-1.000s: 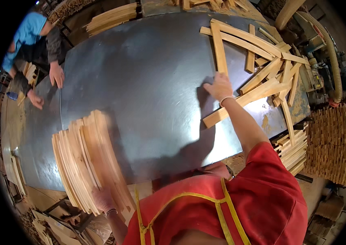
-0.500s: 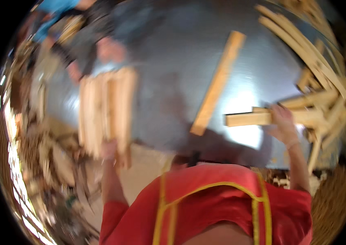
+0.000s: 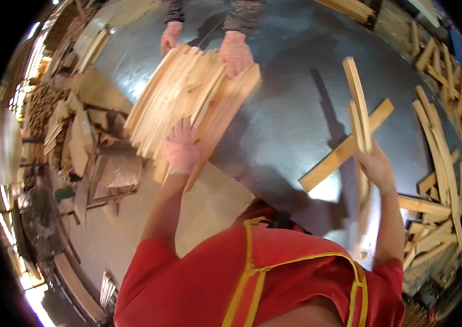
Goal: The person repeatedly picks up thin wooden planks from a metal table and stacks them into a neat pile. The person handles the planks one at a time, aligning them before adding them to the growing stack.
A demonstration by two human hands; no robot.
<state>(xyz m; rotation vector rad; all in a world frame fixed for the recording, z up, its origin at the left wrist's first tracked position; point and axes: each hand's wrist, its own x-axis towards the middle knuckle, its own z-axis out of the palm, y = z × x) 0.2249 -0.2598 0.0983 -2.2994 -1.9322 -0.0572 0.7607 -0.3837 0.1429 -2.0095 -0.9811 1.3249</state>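
Note:
My left hand (image 3: 182, 150), in a pale glove, lies with fingers stretched out on the near end of a bundle of wooden slats (image 3: 174, 95). The slats stand side by side, tilted a little, at the table's near left. My right hand (image 3: 375, 166), also gloved, is closed around a pair of wooden strips (image 3: 355, 90) raised above the table and pointing away from me. Beneath them a single flat slat (image 3: 323, 169) lies slantwise on the dark tabletop. The strips' lower ends are blurred.
Opposite me, a co-worker's gloved left hand (image 3: 236, 53) and right hand (image 3: 171, 37) touch the bundle's far end. The dark metal table (image 3: 291, 82) spreads before me. Long strips (image 3: 438, 152) and a heap of offcuts (image 3: 430, 240) lie at the right. Boards clutter the left.
My view has turned right. My right hand has swung its strips from pointing left to pointing away. My left hand now rests flatter on the bundle, and the co-worker's hands are on its far end.

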